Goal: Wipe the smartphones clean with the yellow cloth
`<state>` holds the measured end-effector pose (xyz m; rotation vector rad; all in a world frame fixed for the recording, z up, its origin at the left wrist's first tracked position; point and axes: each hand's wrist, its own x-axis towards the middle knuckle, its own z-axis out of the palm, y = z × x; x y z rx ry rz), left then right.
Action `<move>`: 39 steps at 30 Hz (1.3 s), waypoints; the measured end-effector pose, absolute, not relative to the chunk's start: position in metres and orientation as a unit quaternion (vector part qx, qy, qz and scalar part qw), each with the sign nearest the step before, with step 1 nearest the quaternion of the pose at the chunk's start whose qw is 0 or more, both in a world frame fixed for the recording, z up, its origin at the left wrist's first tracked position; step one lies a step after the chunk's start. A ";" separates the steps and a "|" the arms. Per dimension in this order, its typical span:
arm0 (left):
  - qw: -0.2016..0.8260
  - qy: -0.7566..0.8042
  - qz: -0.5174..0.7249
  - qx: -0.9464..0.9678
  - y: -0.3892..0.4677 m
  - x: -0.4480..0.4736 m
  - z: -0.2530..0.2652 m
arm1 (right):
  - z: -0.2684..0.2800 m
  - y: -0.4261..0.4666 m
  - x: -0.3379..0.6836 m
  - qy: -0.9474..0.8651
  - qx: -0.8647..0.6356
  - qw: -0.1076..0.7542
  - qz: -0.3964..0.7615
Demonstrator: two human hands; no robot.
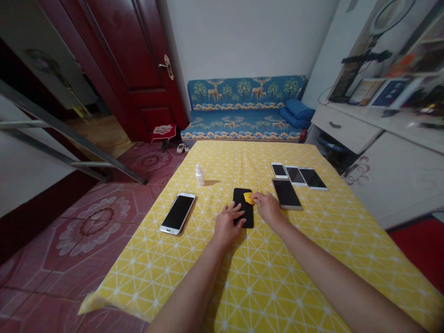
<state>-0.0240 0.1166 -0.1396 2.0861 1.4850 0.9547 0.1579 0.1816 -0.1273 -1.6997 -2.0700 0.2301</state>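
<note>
Through the head camera I have the black phone point(248, 211) lying flat on the patterned tablecloth point(142, 277), and I take it as the centre of my dial. My left hand point(227, 225) comes in from seven o'clock, its fingers apart and resting on the phone's lower left part. My right hand point(267, 209) reaches in from four o'clock, with its fingertips pinched together on a small yellow cloth point(248, 198), which lies over the phone's upper right at one o'clock.

At nine o'clock, well apart, I see a white phone point(178, 213), screen up. A white bottle point(200, 176) stands upright at ten. Towards two o'clock, near my right hand, lies a large dark-screened phone point(287, 193); just beyond it, three white-framed phones point(295, 175) sit side by side. The blue sofa point(239, 118) is at twelve.
</note>
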 end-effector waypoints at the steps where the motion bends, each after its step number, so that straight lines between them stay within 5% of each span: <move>1: 0.204 0.532 0.342 0.748 0.117 -0.024 -0.140 | -0.126 0.189 0.158 -0.749 -0.619 0.219 0.086; 10: 0.208 0.531 0.345 0.745 0.116 -0.025 -0.138 | -0.116 0.206 0.154 -0.737 -0.636 0.203 0.101; 23: 0.216 0.540 0.345 0.737 0.116 -0.022 -0.136 | -0.135 0.115 0.162 -0.773 -0.574 0.246 0.113; 39: 0.186 0.536 0.351 0.745 0.114 -0.022 -0.135 | -0.130 0.088 0.150 -0.803 -0.561 0.203 -0.005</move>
